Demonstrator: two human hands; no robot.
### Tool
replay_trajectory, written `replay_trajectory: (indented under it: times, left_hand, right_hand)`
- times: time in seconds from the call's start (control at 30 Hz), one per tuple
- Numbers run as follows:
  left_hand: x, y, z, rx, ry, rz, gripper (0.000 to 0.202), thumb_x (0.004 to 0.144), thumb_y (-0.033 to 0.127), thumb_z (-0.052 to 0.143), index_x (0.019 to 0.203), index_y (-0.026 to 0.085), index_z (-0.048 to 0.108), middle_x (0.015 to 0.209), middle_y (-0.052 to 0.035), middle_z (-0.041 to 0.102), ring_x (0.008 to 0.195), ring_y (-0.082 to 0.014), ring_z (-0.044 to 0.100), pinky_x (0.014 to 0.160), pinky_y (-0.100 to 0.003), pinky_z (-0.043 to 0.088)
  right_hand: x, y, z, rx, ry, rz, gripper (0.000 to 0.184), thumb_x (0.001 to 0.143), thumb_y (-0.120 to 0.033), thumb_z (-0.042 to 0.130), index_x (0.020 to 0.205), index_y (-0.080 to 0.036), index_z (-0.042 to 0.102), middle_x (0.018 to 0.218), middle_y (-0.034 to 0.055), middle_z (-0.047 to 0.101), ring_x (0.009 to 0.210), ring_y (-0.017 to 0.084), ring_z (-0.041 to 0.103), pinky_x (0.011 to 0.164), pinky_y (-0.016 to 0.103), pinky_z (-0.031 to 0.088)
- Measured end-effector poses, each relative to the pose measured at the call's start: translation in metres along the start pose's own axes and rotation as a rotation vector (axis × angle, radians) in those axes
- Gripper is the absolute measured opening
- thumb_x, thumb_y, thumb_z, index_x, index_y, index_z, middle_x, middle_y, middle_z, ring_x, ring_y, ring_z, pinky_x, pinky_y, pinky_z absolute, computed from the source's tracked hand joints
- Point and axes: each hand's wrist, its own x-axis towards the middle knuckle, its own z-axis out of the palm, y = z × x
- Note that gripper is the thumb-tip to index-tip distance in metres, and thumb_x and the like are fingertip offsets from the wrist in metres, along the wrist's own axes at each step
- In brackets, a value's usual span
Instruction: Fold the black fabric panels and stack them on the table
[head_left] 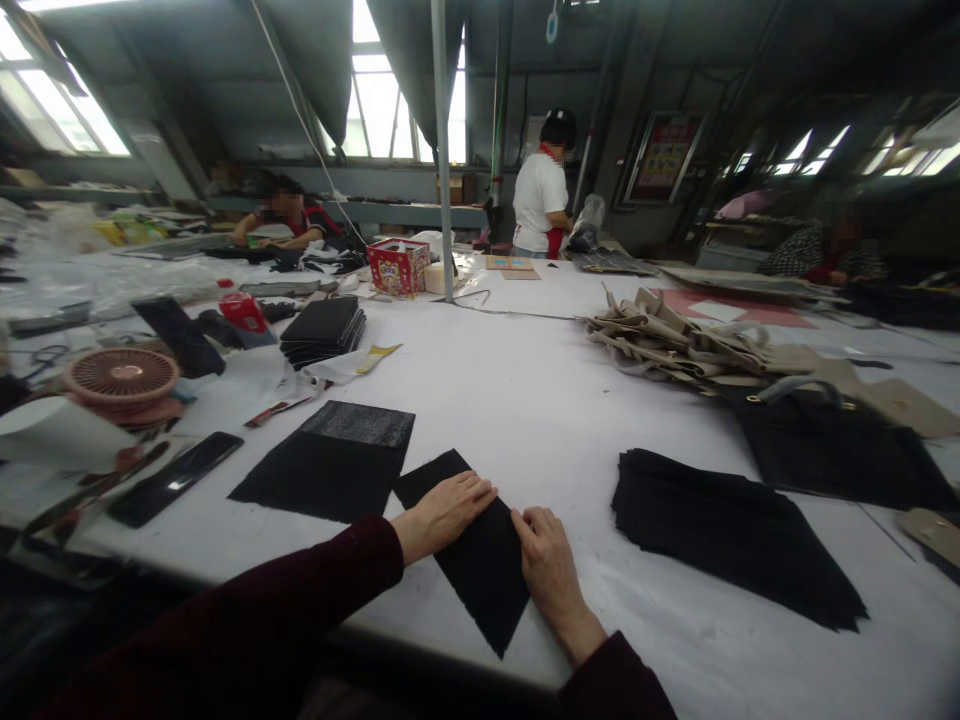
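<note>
A black fabric piece (480, 560) lies aslant on the white table at the near edge. My left hand (450, 508) rests on its upper part, fingers stretched out and pressing flat. At its right edge, my right hand (551, 570) has bent fingers closed on the border; the thumb is partly hidden. Left of it, almost touching a corner, is another black piece (315, 475) with a greyish shiny strip (360, 424) along its far side. A fanned stack of black fabric pieces (727, 530) lies to the right of my right hand.
A smartphone (176, 480), a pink fan (124, 380), a red-labelled bottle (244, 312) and a black stack (322, 330) stand left. Beige straps and pieces (675, 340) and a black bag panel (840, 440) lie right. A pole (442, 150) rises behind; several people work beyond.
</note>
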Motion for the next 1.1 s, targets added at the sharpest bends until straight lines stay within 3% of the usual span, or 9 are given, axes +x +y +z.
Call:
replay_trajectory:
  times: [0.2, 0.33, 0.5, 0.63, 0.77, 0.93, 1.1]
  left_hand:
    - [0.001, 0.007, -0.006, -0.019, -0.032, -0.005, 0.051, 0.091, 0.014, 0.048, 0.141, 0.025, 0.040, 0.115, -0.0077, 0.058, 0.109, -0.0228, 0.053, 0.102, -0.037, 0.036]
    - [0.004, 0.009, -0.008, -0.042, -0.017, 0.027, 0.049, 0.090, 0.012, 0.049, 0.138, 0.022, 0.043, 0.119, -0.0079, 0.057, 0.112, -0.0222, 0.052, 0.107, -0.037, 0.033]
    - [0.008, 0.012, -0.008, -0.096, -0.055, 0.038, 0.050, 0.091, 0.009, 0.046, 0.139, 0.021, 0.042, 0.117, -0.0069, 0.057, 0.108, -0.0210, 0.053, 0.100, -0.033, 0.039]
    - [0.011, 0.017, -0.013, -0.080, -0.095, 0.053, 0.059, 0.089, 0.008, 0.047, 0.144, 0.026, 0.036, 0.114, -0.0067, 0.057, 0.105, -0.0223, 0.053, 0.101, -0.037, 0.039]
    - [0.013, 0.022, -0.014, -0.061, -0.096, 0.057, 0.059, 0.087, 0.007, 0.047, 0.143, 0.024, 0.038, 0.118, -0.0080, 0.055, 0.110, -0.0237, 0.052, 0.108, -0.042, 0.033]
    - [0.015, 0.028, -0.010, -0.110, -0.098, 0.050, 0.051, 0.092, 0.007, 0.042, 0.141, 0.020, 0.041, 0.127, -0.0076, 0.054, 0.114, -0.0219, 0.050, 0.105, -0.035, 0.038]
    - [0.017, 0.036, -0.008, -0.073, -0.134, 0.055, 0.063, 0.088, 0.004, 0.042, 0.146, 0.027, 0.035, 0.125, -0.0067, 0.054, 0.114, -0.0231, 0.050, 0.105, -0.039, 0.038]
  right_hand:
    - [-0.007, 0.003, -0.006, -0.027, -0.007, -0.008, 0.031, 0.093, -0.005, 0.043, 0.115, -0.015, 0.062, 0.091, 0.0071, 0.056, 0.087, 0.021, 0.049, 0.075, 0.033, 0.041]
    - [-0.011, 0.004, -0.010, -0.039, -0.021, 0.001, 0.030, 0.093, -0.005, 0.043, 0.114, -0.015, 0.062, 0.091, 0.0073, 0.056, 0.087, 0.021, 0.049, 0.076, 0.033, 0.040]
    - [-0.015, 0.005, -0.013, -0.029, -0.038, 0.029, 0.028, 0.095, -0.008, 0.042, 0.113, -0.016, 0.063, 0.091, 0.0069, 0.055, 0.086, 0.021, 0.048, 0.078, 0.034, 0.040]
    - [-0.016, 0.005, -0.019, -0.015, -0.057, 0.038, 0.026, 0.095, -0.009, 0.045, 0.114, -0.015, 0.062, 0.090, 0.0065, 0.055, 0.086, 0.021, 0.047, 0.078, 0.034, 0.039]
    - [-0.018, 0.004, -0.024, -0.032, -0.065, 0.038, 0.027, 0.095, -0.008, 0.045, 0.115, -0.015, 0.061, 0.091, 0.0070, 0.056, 0.088, 0.021, 0.047, 0.078, 0.034, 0.038]
    - [-0.022, 0.002, -0.028, -0.093, -0.057, 0.038, 0.026, 0.093, -0.007, 0.047, 0.113, -0.014, 0.061, 0.090, 0.0069, 0.056, 0.088, 0.022, 0.047, 0.078, 0.035, 0.037]
    - [-0.025, 0.000, -0.032, -0.159, -0.080, 0.051, 0.026, 0.091, -0.008, 0.053, 0.116, -0.013, 0.059, 0.090, 0.0060, 0.055, 0.085, 0.022, 0.047, 0.076, 0.037, 0.036]
